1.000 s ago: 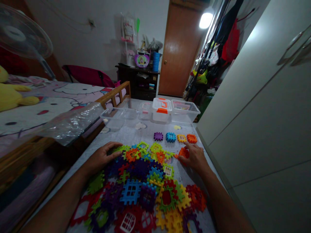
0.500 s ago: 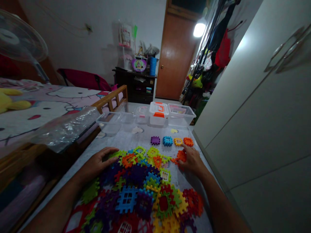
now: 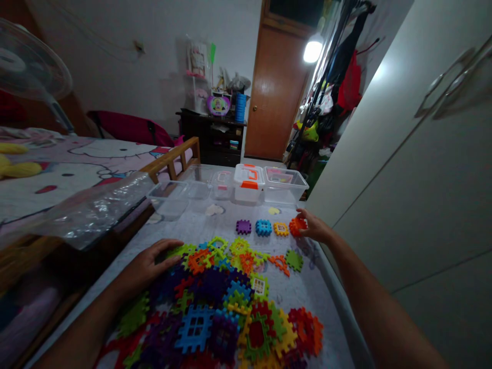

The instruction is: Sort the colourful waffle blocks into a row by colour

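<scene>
A large heap of interlocking plastic building pieces [image 3: 198,328] in many colours spreads over the near part of the table. My left hand [image 3: 148,264] rests at the heap's far left edge, fingers stretched and apart, by some lime-green pieces [image 3: 184,250]. At the far right, my right hand [image 3: 317,226] has its thumb and fingers around an orange building piece [image 3: 296,226], at the end of a row. Left of it in that row are a yellow piece [image 3: 281,228], a blue stack [image 3: 263,227] and a purple piece [image 3: 243,226].
Clear plastic boxes [image 3: 169,197] line the table's far end, one with a white lid and orange latches [image 3: 249,182]. An orange triangular piece [image 3: 280,264] and a green square piece [image 3: 294,260] lie right of the heap. A cabinet [image 3: 415,179] borders the right side, a bed [image 3: 96,164] the left.
My right hand has moved away and right, bringing an orange piece from beside the heap to the orange one at the row's end. A green square is uncovered. My left hand stays by the heap.
</scene>
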Action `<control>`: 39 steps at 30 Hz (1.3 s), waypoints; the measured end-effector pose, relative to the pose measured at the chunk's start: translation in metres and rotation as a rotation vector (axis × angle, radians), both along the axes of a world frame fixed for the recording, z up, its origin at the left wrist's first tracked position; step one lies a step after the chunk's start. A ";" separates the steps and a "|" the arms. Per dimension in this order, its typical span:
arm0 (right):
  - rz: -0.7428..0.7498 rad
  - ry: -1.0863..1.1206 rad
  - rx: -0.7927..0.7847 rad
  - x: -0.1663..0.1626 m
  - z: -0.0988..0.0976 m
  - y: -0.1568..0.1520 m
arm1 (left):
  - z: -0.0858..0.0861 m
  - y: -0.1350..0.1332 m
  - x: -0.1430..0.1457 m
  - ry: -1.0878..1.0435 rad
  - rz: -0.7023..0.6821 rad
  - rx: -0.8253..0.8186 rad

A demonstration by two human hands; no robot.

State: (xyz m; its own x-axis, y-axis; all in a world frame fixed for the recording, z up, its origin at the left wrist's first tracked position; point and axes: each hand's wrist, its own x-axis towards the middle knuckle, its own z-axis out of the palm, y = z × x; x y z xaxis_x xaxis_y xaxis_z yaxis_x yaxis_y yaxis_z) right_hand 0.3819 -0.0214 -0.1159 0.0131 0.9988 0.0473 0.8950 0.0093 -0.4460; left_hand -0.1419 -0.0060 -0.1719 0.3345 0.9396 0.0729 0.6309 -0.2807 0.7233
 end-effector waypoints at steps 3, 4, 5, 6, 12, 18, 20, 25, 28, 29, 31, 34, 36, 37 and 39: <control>0.019 0.004 -0.022 0.003 -0.006 0.003 | 0.001 0.000 0.000 -0.003 0.003 0.002; 0.021 0.003 -0.026 0.004 -0.007 0.004 | 0.001 0.000 0.000 -0.003 0.006 0.004; 0.021 0.000 -0.028 0.005 -0.009 0.004 | 0.001 0.000 0.001 -0.002 0.008 0.004; 0.020 -0.004 -0.030 0.006 -0.011 0.004 | 0.001 -0.001 0.001 0.000 0.007 0.001; 0.017 -0.040 -0.022 0.006 -0.016 0.003 | 0.004 -0.002 0.002 -0.011 0.001 -0.010; -0.024 -0.052 -0.011 -0.005 0.001 -0.008 | 0.005 -0.003 0.001 -0.002 -0.001 -0.016; -0.027 -0.036 0.009 -0.012 0.013 -0.023 | 0.006 -0.003 0.002 0.000 0.002 -0.022; 0.225 0.130 -0.191 -0.044 0.038 -0.086 | 0.009 -0.003 0.003 0.004 -0.006 -0.054; 0.305 0.169 -0.342 -0.062 0.039 -0.127 | 0.010 -0.003 0.003 -0.008 -0.009 -0.075; 0.299 0.167 -0.374 -0.067 0.038 -0.139 | 0.009 -0.004 0.003 -0.011 -0.006 -0.076; 0.291 0.148 -0.421 -0.075 0.036 -0.159 | 0.008 -0.004 0.003 -0.013 0.000 -0.069; 0.321 0.083 -0.431 -0.089 0.037 -0.181 | 0.006 -0.003 0.003 -0.024 -0.003 -0.054; 0.317 0.027 -0.417 -0.101 0.037 -0.194 | 0.005 -0.004 0.003 -0.037 -0.012 -0.054; 0.301 0.003 -0.404 -0.107 0.035 -0.200 | 0.005 -0.004 0.004 -0.041 -0.014 -0.054; 0.258 -0.032 -0.351 -0.122 0.026 -0.215 | 0.007 -0.005 0.004 -0.043 -0.014 -0.046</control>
State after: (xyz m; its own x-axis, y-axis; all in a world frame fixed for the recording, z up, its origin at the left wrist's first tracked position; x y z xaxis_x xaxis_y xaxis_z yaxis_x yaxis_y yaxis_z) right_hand 0.2595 -0.2362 -0.0900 -0.2353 0.9247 -0.2992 0.8965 0.0876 -0.4343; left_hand -0.1378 -0.0109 -0.1652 0.3449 0.9376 0.0444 0.5956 -0.2552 0.7617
